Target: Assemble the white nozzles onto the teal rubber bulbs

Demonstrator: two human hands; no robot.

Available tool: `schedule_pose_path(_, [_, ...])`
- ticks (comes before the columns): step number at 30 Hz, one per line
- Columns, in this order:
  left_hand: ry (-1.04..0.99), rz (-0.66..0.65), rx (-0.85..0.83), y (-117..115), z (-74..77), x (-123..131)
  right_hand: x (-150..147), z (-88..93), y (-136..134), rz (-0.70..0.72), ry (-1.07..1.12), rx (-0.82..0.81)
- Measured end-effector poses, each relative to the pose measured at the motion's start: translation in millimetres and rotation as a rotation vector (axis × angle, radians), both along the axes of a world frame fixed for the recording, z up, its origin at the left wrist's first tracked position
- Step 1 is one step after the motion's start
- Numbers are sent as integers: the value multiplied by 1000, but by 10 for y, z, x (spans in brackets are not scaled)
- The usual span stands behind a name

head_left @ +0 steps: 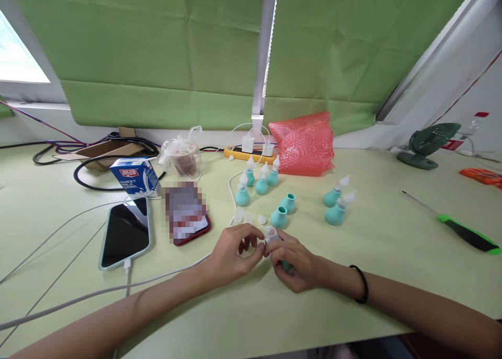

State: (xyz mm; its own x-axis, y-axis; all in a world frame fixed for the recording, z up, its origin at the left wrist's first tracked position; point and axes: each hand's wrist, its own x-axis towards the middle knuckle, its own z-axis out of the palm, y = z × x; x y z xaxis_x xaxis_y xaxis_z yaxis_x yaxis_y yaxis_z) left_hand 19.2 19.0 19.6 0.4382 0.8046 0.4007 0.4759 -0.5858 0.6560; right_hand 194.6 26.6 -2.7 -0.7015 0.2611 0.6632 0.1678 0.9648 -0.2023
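Note:
My right hand [295,262] is closed around a teal rubber bulb [287,266], mostly hidden in the palm. My left hand [234,255] pinches a clear plastic tip [270,235] at the bulb's mouth. Both hands meet just above the pale green table [251,306]. Beyond them stand two teal bulbs without tips [283,210], three bulbs with white tips [259,181] and two tipped bulbs lying on their sides [336,204]. A few loose clear tips [251,217] lie near my left hand.
A phone on a white cable [125,232] and a second phone [186,212] lie at left, behind them a milk carton [135,176] and a bagged cup [182,157]. Pink bubble wrap [306,143] and a power strip [251,152] sit at the back. A green-handled screwdriver [463,231] lies right.

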Motion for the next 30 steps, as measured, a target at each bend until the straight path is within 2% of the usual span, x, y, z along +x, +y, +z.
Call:
schedule_pose_path(4, [-135,-23,-258,5,63,11,-8,4,-44,54,109,-321])
schedule_pose_path(8, [-211,-1,-305,21,33,19,-15,2,-65,105,186,-506])
schedule_pose_path(18, [-228,-82,-174,37,-43,-6,-43,25,-92,238,262,-813])
schedule_pose_path(23, [-179,-52,37,10,-67,15,-74,53,-110,222,326,-899])
schedule_pose_path(30, [-213,14,223,-7,-135,35,-117,74,-128,155,378,-861])
